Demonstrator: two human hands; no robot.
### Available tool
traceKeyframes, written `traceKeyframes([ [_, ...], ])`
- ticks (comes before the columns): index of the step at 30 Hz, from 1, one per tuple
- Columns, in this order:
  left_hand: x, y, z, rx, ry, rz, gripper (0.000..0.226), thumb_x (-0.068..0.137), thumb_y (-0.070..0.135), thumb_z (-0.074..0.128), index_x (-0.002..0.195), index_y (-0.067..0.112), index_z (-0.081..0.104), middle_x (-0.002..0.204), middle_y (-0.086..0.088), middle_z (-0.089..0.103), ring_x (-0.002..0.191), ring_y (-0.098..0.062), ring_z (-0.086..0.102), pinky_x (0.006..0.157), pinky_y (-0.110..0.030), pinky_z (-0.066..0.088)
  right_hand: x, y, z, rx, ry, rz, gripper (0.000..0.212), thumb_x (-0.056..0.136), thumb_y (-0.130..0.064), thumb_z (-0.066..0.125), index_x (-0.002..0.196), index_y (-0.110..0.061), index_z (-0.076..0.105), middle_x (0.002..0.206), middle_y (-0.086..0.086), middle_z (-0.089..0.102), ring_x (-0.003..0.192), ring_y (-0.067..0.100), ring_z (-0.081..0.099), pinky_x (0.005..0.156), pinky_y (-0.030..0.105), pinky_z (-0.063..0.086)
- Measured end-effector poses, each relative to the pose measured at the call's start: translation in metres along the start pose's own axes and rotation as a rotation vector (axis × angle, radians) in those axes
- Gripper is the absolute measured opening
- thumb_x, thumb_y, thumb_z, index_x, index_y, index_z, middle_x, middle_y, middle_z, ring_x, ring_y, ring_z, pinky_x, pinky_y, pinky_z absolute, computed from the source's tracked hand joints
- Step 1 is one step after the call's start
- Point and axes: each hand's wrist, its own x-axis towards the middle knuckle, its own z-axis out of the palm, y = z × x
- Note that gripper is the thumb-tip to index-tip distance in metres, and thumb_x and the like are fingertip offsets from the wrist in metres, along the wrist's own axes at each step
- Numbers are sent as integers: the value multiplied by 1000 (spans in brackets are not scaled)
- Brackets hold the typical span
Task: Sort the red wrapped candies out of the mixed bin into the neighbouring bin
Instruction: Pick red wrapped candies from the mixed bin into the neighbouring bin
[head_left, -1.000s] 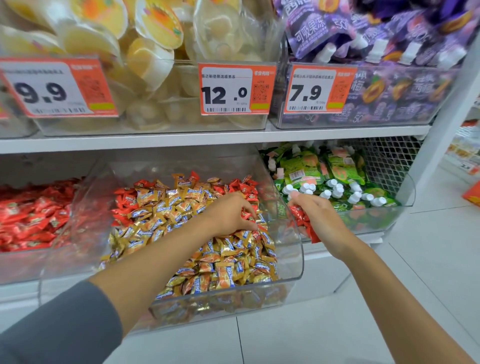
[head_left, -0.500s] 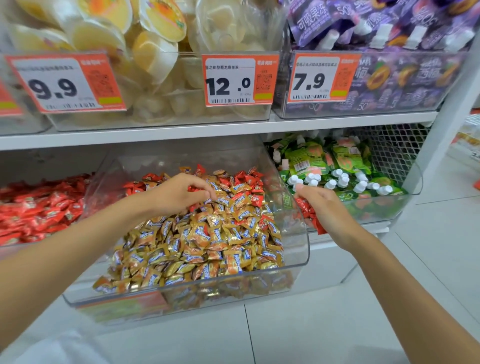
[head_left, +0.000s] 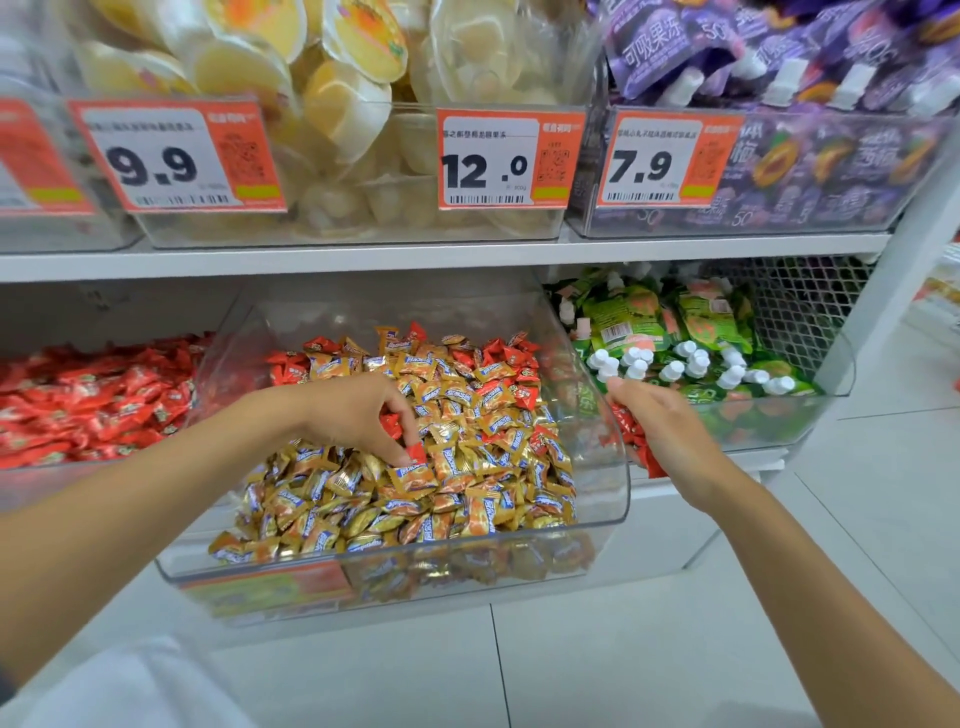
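In the mixed bin (head_left: 332, 312), a left hand (head_left: 358, 415) pinches one red wrapped candy (head_left: 415, 452) — the right hand (head_left: 670, 436), just right of that bin, clutches a red bunch (head_left: 650, 460); the all-red bin (head_left: 62, 483) sits left.

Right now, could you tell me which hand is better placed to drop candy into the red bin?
Left: the left hand pinches a red candy in the mixed bin, next to the red bin; the right hand, gripping red candies, is farther off.
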Motion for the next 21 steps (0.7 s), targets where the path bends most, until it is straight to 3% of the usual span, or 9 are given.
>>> traceKeyframes([
  [3, 0, 2, 3, -154, 152, 42, 22, 75, 39, 79, 83, 20, 71, 68, 10, 58, 53, 2, 47, 52, -12, 35, -2, 0, 0, 5, -3, 6, 51, 98, -39, 49, 76, 8, 47, 70, 12, 38, 54, 20, 32, 47, 27, 28],
  [5, 5, 5, 3, -303, 252, 42, 24, 79, 32, 77, 83, 13, 63, 67, 5, 54, 48, 0, 44, 48, -13, 35, -2, -1, 1, 25, 1, 2, 46, 99, -37, 48, 75, 2, 51, 65, 12, 37, 53, 19, 33, 46, 25, 30],
  [8, 15, 16, 6, -380, 231, 31, 21, 82, 23, 76, 79, 16, 56, 70, -1, 60, 53, -9, 50, 49, -21, 40, -3, -2, 2, 58, 12, 0, 37, 99, -35, 48, 76, -7, 52, 57, 4, 37, 49, 15, 33, 46, 25, 29],
  [10, 25, 28, 10, -402, 205, 27, 22, 84, 16, 73, 78, 14, 51, 72, -3, 65, 49, -10, 53, 47, -20, 41, -3, -3, 3, 63, 9, 6, 36, 99, -34, 48, 76, -7, 52, 54, 1, 40, 48, 15, 34, 46, 26, 29],
  [14, 46, 47, 15, -450, 246, 80, 25, 85, 5, 68, 73, 17, 49, 93, -9, 72, 57, -18, 60, 46, -21, 43, -4, -5, 2, 78, 9, 10, 36, 100, -33, 48, 76, -6, 53, 53, -1, 42, 46, 14, 35, 46, 26, 29],
  [16, 55, 58, 18, -431, 236, 102, 19, 86, 3, 64, 84, 20, 57, 87, -6, 69, 56, -17, 57, 45, -21, 42, -4, -5, 2, 80, 13, 11, 36, 99, -33, 48, 76, -6, 53, 53, 0, 43, 46, 14, 36, 45, 25, 30],
  [19, 69, 73, 26, -355, 172, 109, 32, 90, 9, 61, 112, 31, 65, 73, 2, 61, 46, -10, 45, 45, -20, 41, -4, -6, 1, 65, 7, 17, 36, 99, -33, 48, 74, -7, 52, 52, -1, 45, 45, 13, 37, 45, 24, 30],
  [21, 79, 79, 33, -286, 158, 126, 24, 88, 20, 68, 112, 25, 69, 88, 6, 62, 55, -7, 47, 55, -20, 42, -3, -7, 1, 60, -1, 13, 39, 100, -33, 48, 75, -3, 52, 56, 5, 45, 47, 15, 37, 44, 23, 30],
])
